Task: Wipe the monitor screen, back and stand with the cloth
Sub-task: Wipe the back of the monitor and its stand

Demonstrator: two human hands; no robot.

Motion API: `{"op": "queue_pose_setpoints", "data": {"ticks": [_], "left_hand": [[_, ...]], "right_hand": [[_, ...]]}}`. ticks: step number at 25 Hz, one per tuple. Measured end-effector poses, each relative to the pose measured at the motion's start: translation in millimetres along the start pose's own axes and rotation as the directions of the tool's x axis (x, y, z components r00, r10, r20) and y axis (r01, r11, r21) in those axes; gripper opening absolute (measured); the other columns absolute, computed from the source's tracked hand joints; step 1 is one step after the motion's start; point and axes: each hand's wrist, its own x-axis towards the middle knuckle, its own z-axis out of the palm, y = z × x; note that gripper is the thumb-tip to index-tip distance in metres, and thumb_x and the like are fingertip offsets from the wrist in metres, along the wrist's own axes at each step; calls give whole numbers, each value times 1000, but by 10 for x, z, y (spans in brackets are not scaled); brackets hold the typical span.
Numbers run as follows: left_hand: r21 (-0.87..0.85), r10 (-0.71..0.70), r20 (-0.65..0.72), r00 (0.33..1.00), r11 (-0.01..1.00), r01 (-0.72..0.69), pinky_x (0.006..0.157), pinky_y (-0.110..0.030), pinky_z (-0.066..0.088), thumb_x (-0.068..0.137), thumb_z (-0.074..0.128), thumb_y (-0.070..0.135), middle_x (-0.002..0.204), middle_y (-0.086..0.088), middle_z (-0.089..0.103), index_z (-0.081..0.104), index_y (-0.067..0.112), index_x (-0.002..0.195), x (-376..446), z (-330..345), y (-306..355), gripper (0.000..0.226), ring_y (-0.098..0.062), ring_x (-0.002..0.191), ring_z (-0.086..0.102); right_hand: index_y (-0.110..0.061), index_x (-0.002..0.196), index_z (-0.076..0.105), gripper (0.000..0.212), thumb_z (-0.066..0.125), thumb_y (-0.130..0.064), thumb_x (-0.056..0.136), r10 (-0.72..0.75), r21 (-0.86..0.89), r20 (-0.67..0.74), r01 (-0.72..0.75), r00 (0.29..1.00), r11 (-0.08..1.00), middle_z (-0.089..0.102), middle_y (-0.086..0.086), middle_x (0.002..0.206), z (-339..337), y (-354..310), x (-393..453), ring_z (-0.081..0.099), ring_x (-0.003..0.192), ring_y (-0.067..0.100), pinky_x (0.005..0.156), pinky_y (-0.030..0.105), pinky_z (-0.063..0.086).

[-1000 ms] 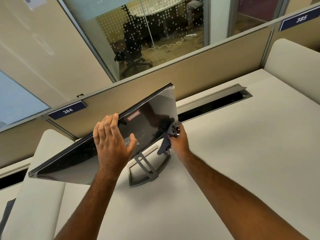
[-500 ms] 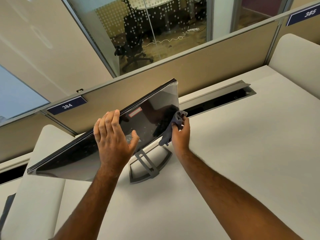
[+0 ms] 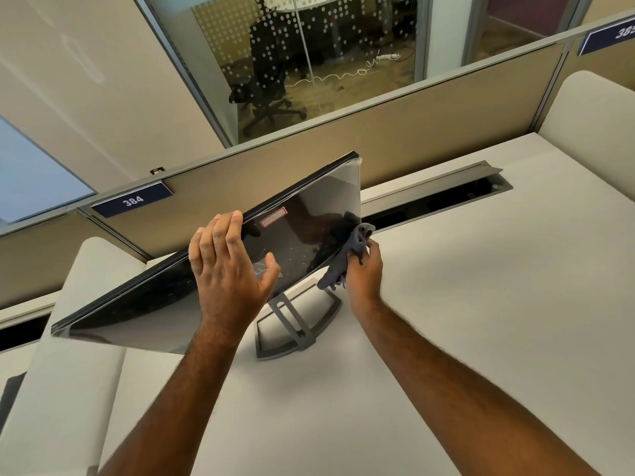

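A black monitor [image 3: 309,218] stands on the white desk with its glossy back toward me, tilted, on a grey open-frame stand [image 3: 295,324]. My left hand [image 3: 226,269] grips the monitor's top edge, fingers over the rim and thumb on the back. My right hand [image 3: 364,273] holds a grey cloth [image 3: 347,259] bunched against the lower right part of the back. The screen side is hidden.
The white desk [image 3: 464,304] spreads to the right. A cable trough with a raised grey lid [image 3: 446,187] runs behind the monitor along the beige partition [image 3: 429,121], labelled 384 [image 3: 132,200]. Low beige dividers [image 3: 68,338] flank the desk.
My right hand has slid the cloth upward and to the right along the lower edge of the monitor's back. My left hand keeps its hold on the top edge.
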Motion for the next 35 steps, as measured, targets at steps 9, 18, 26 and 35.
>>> {"op": "queue_pose_setpoints", "data": {"ticks": [9, 18, 26, 35], "left_hand": [[1, -1, 8, 1000, 1000, 1, 124, -47, 20, 92, 57, 48, 148, -18, 47, 40, 6, 150, -5, -9, 8, 74, -35, 139, 42], [-12, -4, 12, 1000, 1000, 4, 123, -48, 21, 93, 52, 51, 148, -18, 46, 40, 5, 150, -23, -85, 55, 75, -35, 139, 41], [-21, -5, 34, 999, 1000, 6, 125, -45, 16, 91, 55, 49, 150, -18, 46, 41, 4, 151, -25, -110, 66, 76, -34, 140, 40], [-27, -12, 27, 1000, 1000, 13, 123, -49, 21, 91, 57, 48, 149, -18, 45, 40, 5, 150, -16, -91, 51, 76, -35, 139, 41]], "right_hand": [[-13, 144, 38, 48, 54, -2, 101, 211, -6, 26, -211, 977, 977, 59, 11, 138, 133, 85, -24, 61, 124, 32, 96, 39, 51], [-18, 138, 42, 41, 57, -9, 101, 120, -43, 51, -118, 991, 992, 63, 6, 134, 99, -48, -182, 64, 119, 26, 95, 34, 53], [-8, 135, 44, 47, 64, 1, 93, 246, -130, 103, -233, 964, 964, 64, 14, 122, 60, 91, 171, 65, 114, 31, 88, 38, 59], [-14, 142, 48, 38, 51, -18, 104, 19, -258, 26, -11, 999, 966, 63, 9, 133, -78, -184, 339, 62, 121, 32, 101, 48, 50]]}}
